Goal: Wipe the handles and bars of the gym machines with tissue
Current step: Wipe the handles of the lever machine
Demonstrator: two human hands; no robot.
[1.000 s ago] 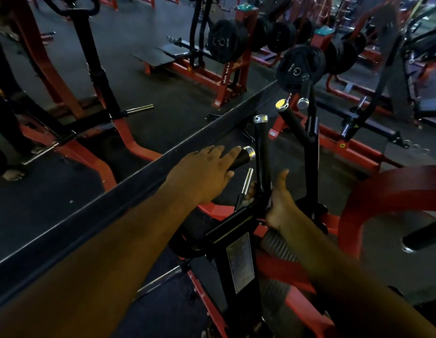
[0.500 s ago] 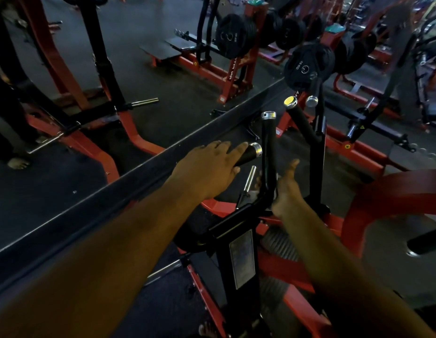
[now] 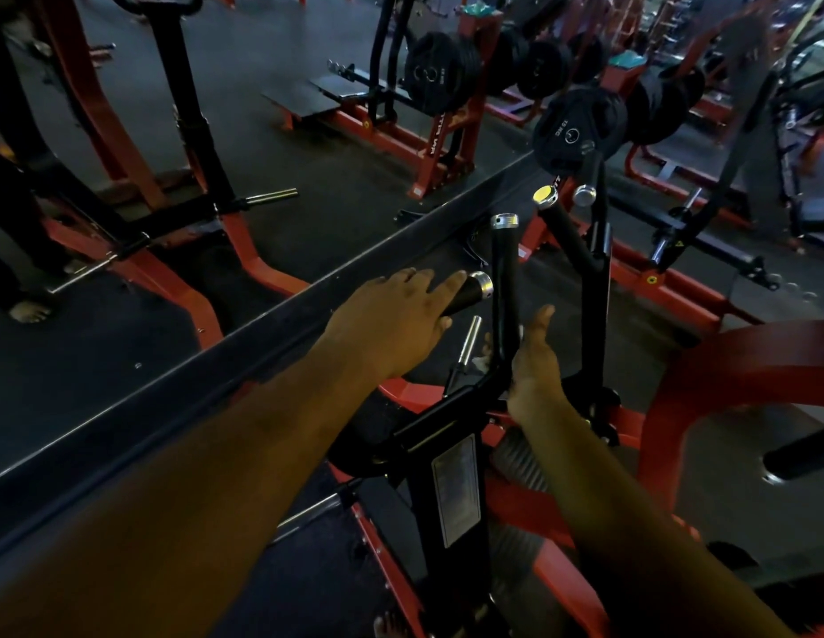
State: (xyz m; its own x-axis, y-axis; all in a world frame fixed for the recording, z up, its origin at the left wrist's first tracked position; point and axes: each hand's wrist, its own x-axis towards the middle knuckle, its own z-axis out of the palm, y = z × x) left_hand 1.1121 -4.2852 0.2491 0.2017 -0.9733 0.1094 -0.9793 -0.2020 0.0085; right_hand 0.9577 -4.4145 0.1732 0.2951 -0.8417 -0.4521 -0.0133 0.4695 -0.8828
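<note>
Head view gives me a dim gym floor and one machine close under me, black tube on a red frame (image 3: 704, 384). I count three black handles rising from it, each a round bar with a matte grip and a shiny metal end cap. My left hand (image 3: 396, 324) lies over the short handle (image 3: 467, 294), fingers laid along its top toward the cap and the thumb tucked under, so it grips that bar loosely. This handle's long axis runs up and to the right, cap end pointing away from me. My right hand (image 3: 532, 366) wraps the base of the tall upright bar (image 3: 502, 287), thumb sticking up beside it, and a pale scrap of tissue (image 3: 486, 359) shows between the fingers and the tube, pressed against the metal. That bar stands nearly vertical, its capped end at the top. The third handle (image 3: 569, 237) leans up and to the left, well apart from both hands, with a yellowish cap. One thin chrome peg (image 3: 470, 340) stands just left of the upright bar, between my hands. A flat label plate (image 3: 456, 488) sits on the black column below. Beyond a long dark floor edge (image 3: 262, 333), round black weight plates (image 3: 578, 126) hang on red racks; their number is hard to tell in the gloom.
</note>
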